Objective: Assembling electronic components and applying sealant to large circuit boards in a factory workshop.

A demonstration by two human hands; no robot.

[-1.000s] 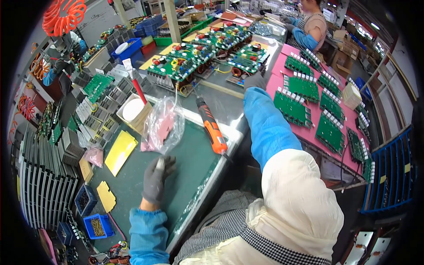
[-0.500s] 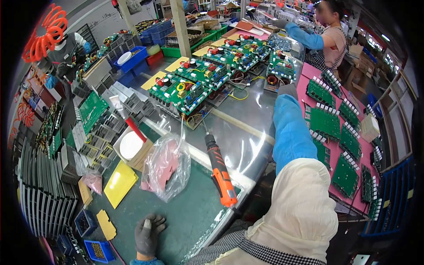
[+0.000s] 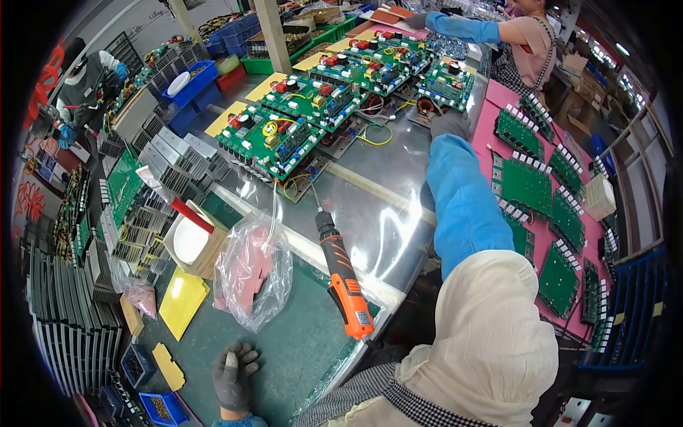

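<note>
My left hand (image 3: 233,377), in a grey glove, rests on the green mat with its fingers loosely bent and apart, holding nothing. My right arm, in a blue sleeve, stretches forward over the metal tabletop. The gloved right hand (image 3: 450,124) touches the near side of a green circuit board assembly (image 3: 447,87), beside a copper coil (image 3: 425,105) under the board; its fingertips are hidden. To its left stand several similar circuit board assemblies (image 3: 270,136) in a row. An orange and black electric screwdriver (image 3: 343,274) lies between my hands, its bit pointing at the nearest assembly.
A clear plastic bag (image 3: 255,274), a yellow sheet (image 3: 183,302) and a box with a red-handled brush (image 3: 191,213) lie on the left. Blue screw bins (image 3: 162,409) stand near the front. Bare green boards (image 3: 526,191) cover a pink surface at right. A co-worker's blue sleeve (image 3: 462,28) reaches in behind.
My view has shifted a little. My right hand and the assembly it touches appear slightly farther away. The co-worker's arm now reaches farther left. My left hand stays on the mat.
</note>
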